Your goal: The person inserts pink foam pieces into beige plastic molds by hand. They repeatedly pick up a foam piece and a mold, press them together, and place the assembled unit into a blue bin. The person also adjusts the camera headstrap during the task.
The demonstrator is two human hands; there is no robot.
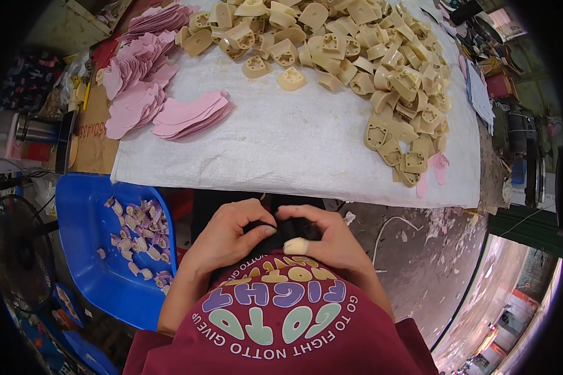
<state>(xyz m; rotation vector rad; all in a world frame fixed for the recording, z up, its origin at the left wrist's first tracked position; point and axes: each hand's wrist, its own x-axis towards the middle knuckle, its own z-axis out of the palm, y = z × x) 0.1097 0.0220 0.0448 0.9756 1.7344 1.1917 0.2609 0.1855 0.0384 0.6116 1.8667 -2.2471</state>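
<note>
Both hands are low over my lap, just in front of the table's near edge. My left hand (236,230) has its fingers curled into black cloth (256,242), the thumb pressed along it. My right hand (325,232) is closed on the same dark cloth, and its thumb wears a cream-coloured finger cover (296,246). The fingertips of both hands are partly hidden. Beyond them, a large heap of beige moulded shoe heels (356,56) and several stacks of thin pink cut pieces (192,115) lie on the table, apart from my hands.
A white woven sheet (281,144) covers the table. At the left stands a blue basin (94,262) holding small heels with pink covering. A black fan (19,250) is beyond it. Pink scraps (439,167) lie at the sheet's right edge; litter dots the floor (406,275).
</note>
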